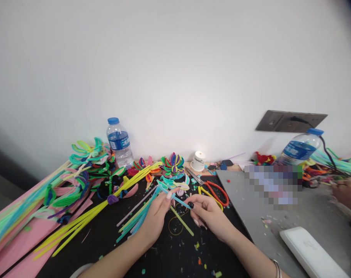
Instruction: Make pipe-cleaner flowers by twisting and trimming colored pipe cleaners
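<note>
Pinched between my two hands is a light blue pipe cleaner (181, 202), stretched over the black table mat. My left hand (159, 210) grips it near its upper left end, fingers closed. At its lower right end, my right hand (208, 214) holds it between thumb and fingers. A yellow-green pipe cleaner (183, 221) lies below and between the hands. Beside my left hand rests a bunch of teal and blue pipe cleaners (143, 214). Scissors with red and yellow handles (217, 193) lie just beyond my right hand.
Pipe-cleaner flowers (173, 164) and yellow stems (85, 220) fill the left and back. Water bottles (119, 143) stand left and right by the wall. A white cup-like container (198, 161) sits at the back. Another person's hand (348, 195) is far right, near a white case (311, 251).
</note>
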`<state>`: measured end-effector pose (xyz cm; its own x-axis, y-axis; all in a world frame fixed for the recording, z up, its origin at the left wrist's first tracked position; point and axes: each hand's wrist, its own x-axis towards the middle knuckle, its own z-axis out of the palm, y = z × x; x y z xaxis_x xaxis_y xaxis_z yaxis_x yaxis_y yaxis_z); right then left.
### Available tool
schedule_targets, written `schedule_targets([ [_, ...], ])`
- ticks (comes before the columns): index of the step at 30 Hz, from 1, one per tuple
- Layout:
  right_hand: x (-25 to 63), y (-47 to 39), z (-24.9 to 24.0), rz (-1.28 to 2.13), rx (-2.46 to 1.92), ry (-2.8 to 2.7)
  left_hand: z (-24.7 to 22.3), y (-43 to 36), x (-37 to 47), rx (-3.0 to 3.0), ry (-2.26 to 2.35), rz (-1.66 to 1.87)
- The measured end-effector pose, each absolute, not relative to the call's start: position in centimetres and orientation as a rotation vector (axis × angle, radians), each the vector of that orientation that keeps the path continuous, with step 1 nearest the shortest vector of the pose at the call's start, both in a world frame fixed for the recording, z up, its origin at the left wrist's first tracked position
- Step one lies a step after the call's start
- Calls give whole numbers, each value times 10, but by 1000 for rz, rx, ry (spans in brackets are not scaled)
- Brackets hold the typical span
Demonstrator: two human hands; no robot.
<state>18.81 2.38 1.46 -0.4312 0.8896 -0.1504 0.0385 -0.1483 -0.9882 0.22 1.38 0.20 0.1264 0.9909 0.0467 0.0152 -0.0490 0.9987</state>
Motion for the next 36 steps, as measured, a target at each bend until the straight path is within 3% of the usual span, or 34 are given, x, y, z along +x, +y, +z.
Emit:
schedule_targets([
  [6,188,23,10,1710,-985,-1450,8,10,3,1628,1102,1028],
  [20,186,23,16,1738,-846,-1328,3,10,6,1713,1187,1001],
  [36,183,21,18,1784,-898,-1220,27,2,4,2185,890,517],
])
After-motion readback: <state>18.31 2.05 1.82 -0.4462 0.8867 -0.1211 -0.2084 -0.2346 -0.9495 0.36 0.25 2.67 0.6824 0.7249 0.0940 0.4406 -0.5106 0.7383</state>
